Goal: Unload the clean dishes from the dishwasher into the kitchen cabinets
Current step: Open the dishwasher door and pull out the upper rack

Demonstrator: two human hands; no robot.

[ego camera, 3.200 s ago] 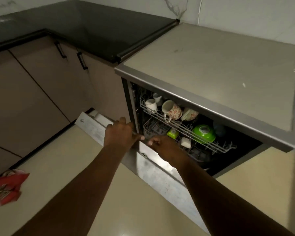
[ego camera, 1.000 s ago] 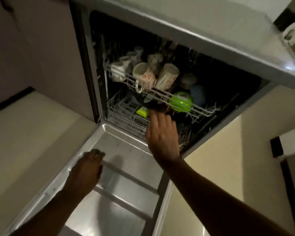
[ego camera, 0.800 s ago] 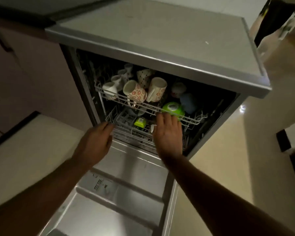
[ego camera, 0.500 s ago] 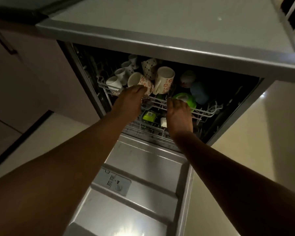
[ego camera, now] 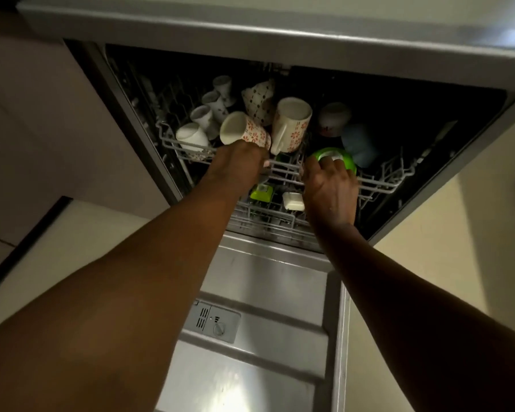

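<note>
Dim kitchen, hands on upper rack

dishwasher: door down flat, open | upper rack: white wire, holds tilted floral mugs, small white cups far left, green bowl right | lower rack: white dish

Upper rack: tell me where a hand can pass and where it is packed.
The white wire upper rack is bare at its right end, beyond the pale blue cup. Its left and middle are crowded with white and red-flowered mugs. The left hand and right hand occupy the front rail.
</note>
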